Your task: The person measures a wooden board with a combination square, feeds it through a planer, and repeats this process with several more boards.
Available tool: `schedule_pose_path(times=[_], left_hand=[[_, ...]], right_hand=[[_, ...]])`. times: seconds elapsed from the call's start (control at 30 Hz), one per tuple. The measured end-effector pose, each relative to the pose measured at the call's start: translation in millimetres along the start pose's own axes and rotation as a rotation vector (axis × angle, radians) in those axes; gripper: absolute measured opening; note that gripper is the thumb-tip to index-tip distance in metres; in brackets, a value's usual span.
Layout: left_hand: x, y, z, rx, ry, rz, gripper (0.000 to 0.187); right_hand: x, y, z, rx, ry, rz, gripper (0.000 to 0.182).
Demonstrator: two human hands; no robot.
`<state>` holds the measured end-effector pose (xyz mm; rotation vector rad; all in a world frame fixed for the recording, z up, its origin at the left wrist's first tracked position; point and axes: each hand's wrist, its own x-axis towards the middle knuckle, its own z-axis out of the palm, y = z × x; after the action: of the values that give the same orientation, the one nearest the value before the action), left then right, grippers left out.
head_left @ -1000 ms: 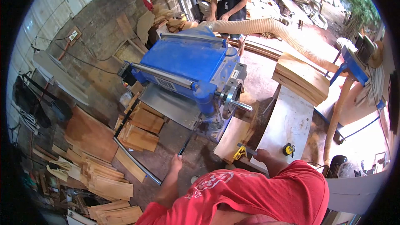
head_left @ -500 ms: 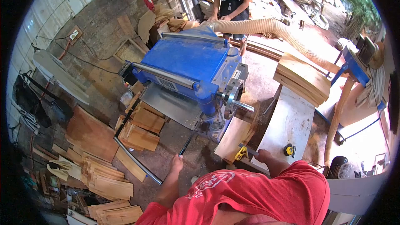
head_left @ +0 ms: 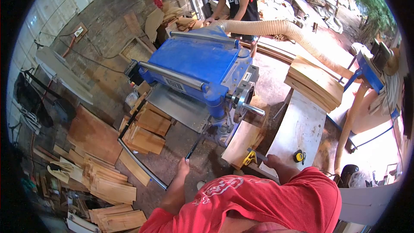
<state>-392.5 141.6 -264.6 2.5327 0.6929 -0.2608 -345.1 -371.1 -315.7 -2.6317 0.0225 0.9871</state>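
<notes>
My left hand [head_left: 183, 167] is closed around the end of a dark bar [head_left: 195, 147] that runs out from the front of a blue planing machine [head_left: 194, 60]. My right hand [head_left: 271, 161] is wrapped round a clamp [head_left: 250, 157] with a yellow head, which lies over a board [head_left: 241, 140] beside the machine. A steel roller [head_left: 144, 167] stands in front of the machine's metal bed [head_left: 179, 108]. The handwheel [head_left: 246, 101] is on the machine's right side.
Another person [head_left: 241, 0] leans behind the machine near a ribbed hose [head_left: 258, 27]. Stacked boards [head_left: 315, 82] rest on a pale table [head_left: 297, 125] with a tape measure [head_left: 299, 156]. More boards [head_left: 112, 185] lie at the lower left.
The other person behind the machine has bent forward and shifted slightly, with the arms lower and farther apart. My hands keep their places.
</notes>
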Motion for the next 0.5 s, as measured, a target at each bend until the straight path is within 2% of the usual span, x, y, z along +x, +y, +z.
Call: schedule_pose_path(times=[0.13,0.33,0.5], left_hand=[[3.1,-3.3,0.4,0.045,-0.033,0.005,0.039],[0.6,-3.8,2.7,0.022,0.050,0.048,0.036],[-0.5,2.2,-3.8,0.008,-0.019,0.026,0.033]], right_hand=[[8.1,6.2,11.5,0.011,0.003,-0.005,0.048],[9.8,10.1,18.3,-0.011,0.032,-0.015,0.047],[4.7,9.1,14.1,0.012,0.041,-0.017,0.046]])
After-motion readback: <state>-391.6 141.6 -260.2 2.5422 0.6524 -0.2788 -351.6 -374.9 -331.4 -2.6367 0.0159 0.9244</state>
